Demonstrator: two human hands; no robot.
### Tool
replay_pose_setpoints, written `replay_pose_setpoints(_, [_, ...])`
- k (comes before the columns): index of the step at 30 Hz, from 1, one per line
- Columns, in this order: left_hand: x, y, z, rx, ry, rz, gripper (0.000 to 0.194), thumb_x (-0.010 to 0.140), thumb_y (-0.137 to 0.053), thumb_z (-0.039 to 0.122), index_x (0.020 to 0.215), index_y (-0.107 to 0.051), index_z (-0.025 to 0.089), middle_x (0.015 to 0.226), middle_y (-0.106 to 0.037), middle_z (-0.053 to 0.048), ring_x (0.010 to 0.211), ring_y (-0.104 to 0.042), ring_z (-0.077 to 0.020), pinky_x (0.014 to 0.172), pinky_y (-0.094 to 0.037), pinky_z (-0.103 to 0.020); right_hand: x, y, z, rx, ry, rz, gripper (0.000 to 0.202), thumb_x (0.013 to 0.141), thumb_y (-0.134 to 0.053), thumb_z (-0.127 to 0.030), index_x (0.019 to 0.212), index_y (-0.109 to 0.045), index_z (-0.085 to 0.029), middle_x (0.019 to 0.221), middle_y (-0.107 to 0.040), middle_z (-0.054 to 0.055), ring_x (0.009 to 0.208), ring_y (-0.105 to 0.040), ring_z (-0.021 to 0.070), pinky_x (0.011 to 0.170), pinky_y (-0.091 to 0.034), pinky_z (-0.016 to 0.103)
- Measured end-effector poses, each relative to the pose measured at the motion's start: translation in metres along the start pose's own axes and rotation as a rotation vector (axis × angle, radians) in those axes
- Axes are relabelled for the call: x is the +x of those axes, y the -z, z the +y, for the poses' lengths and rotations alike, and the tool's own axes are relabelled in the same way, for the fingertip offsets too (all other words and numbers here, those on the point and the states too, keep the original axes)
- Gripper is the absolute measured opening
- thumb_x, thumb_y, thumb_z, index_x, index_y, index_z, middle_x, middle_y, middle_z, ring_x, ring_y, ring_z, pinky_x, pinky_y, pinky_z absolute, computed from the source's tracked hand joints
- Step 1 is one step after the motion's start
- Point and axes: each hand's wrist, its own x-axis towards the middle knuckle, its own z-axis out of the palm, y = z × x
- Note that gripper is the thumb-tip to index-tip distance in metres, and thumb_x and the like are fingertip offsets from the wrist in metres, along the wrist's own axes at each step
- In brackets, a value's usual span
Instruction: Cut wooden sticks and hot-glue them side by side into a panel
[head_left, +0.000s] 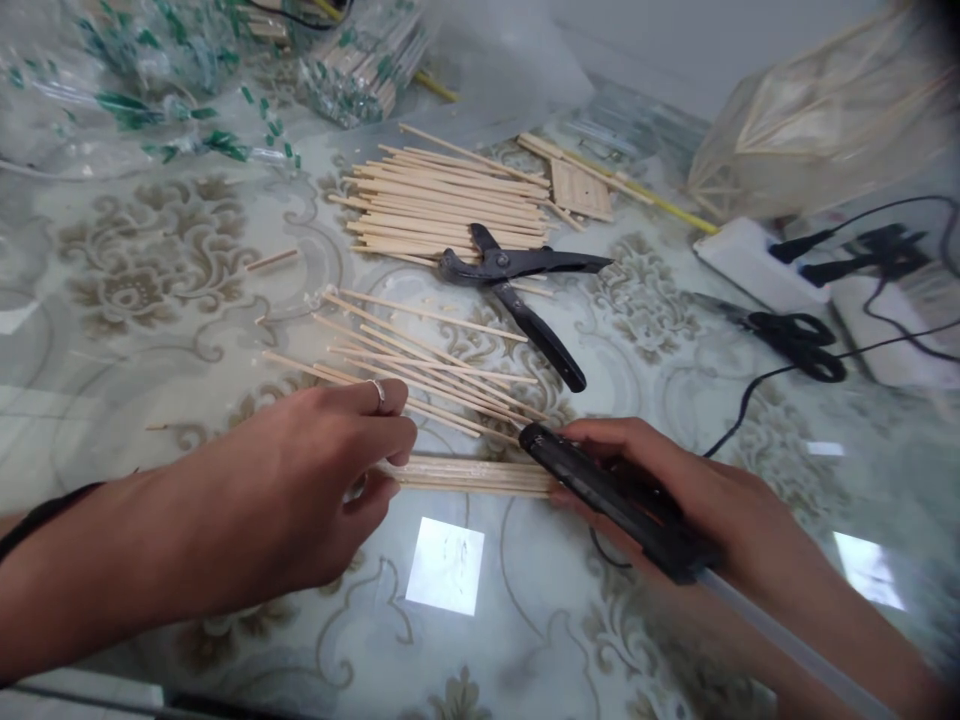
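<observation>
Evidently for steadiness, my left hand (pixel 330 470) pinches a flat row of pale wooden sticks (pixel 472 476), my right hand (pixel 697 490) gripping a black plastic glue gun (pixel 604 495).

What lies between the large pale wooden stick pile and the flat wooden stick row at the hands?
The head view shows loose thin pale wooden sticks scattered there, plus a black hand cutter partly overlapping the pile.

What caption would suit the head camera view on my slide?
Left hand holding a row of wooden sticks, right hand gripping a black glue gun, with a stick pile beyond.
</observation>
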Motion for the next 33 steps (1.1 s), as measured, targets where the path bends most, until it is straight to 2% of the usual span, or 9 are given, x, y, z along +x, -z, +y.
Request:
replay_pose_setpoints(6, [-0.002,0.0,-0.001,0.008,0.01,-0.017,0.019,0.091,-0.056,0.007,0.076,-0.059,0.019,0.084,-0.056,0.002,0.068,-0.052,-0.0118,0.068,-0.039,-0.031,0.003,-0.002,-0.007,0.061,-0.079,0.02,0.044,0.085,-0.06,-0.016,0.126,-0.062,-0.032,0.096,-0.081,-0.002,0.076,-0.078,0.0208,0.073,-0.06,0.03])
replay_pose_setpoints(10, [-0.002,-0.001,-0.003,0.02,0.007,0.002,0.02,0.09,-0.056,0.007,0.074,-0.057,0.019,0.08,-0.053,0.003,0.066,-0.049,-0.0113,0.066,-0.037,-0.03,0.002,-0.002,0.0,0.048,-0.039,0.006,0.045,0.083,-0.062,-0.018,0.126,-0.064,-0.033,0.088,-0.08,-0.003,0.07,-0.076,0.021,0.074,-0.06,0.031])
replay_pose_setpoints(14, [-0.002,-0.002,-0.002,0.008,-0.007,-0.008,0.023,0.088,-0.055,0.005,0.071,-0.05,0.019,0.081,-0.052,0.003,0.064,-0.047,-0.0108,0.064,-0.035,-0.03,0.002,0.001,0.005,0.017,-0.037,0.0,0.048,0.082,-0.062,-0.019,0.128,-0.064,-0.034,0.092,-0.081,-0.003,0.068,-0.075,0.0203,0.074,-0.059,0.031])
replay_pose_setpoints(17, [-0.001,-0.001,-0.001,0.006,-0.026,0.014,0.027,0.088,-0.054,0.005,0.068,-0.044,0.02,0.079,-0.05,0.002,0.063,-0.046,-0.0115,0.062,-0.034,-0.03,0.004,0.003,0.004,0.008,-0.001,-0.018,0.049,0.082,-0.062,-0.018,0.129,-0.064,-0.033,0.099,-0.082,-0.002,0.072,-0.077,0.0202,0.071,-0.058,0.028])
replay_pose_setpoints(22, [-0.001,0.001,-0.001,0.034,-0.021,-0.018,0.026,0.089,-0.052,0.005,0.068,-0.048,0.02,0.079,-0.054,0.001,0.066,-0.05,-0.0131,0.065,-0.037,-0.03,0.006,0.007,-0.004,-0.007,0.031,-0.052,0.052,0.08,-0.062,-0.01,0.128,-0.063,-0.03,0.1,-0.08,-0.002,0.076,-0.076,0.019,0.07,-0.056,0.025])
replay_pose_setpoints(27, [-0.001,0.001,0.0,0.04,-0.008,-0.01,0.024,0.089,-0.051,0.007,0.069,-0.049,0.02,0.078,-0.055,0.0,0.066,-0.051,-0.0143,0.065,-0.037,-0.031,0.007,0.006,-0.007,0.022,0.018,-0.019,0.043,0.084,-0.065,-0.015,0.125,-0.067,-0.029,0.097,-0.081,-0.001,0.072,-0.075,0.0192,0.067,-0.055,0.026])
replay_pose_setpoints(33, [0.0,0.001,0.0,0.018,-0.028,-0.012,0.026,0.088,-0.051,0.004,0.067,-0.049,0.019,0.08,-0.053,0.001,0.066,-0.05,-0.0126,0.064,-0.037,-0.03,0.009,0.007,-0.008,0.039,0.002,-0.039,0.038,0.088,-0.069,-0.021,0.125,-0.068,-0.03,0.095,-0.081,-0.002,0.073,-0.076,0.02,0.065,-0.056,0.027])
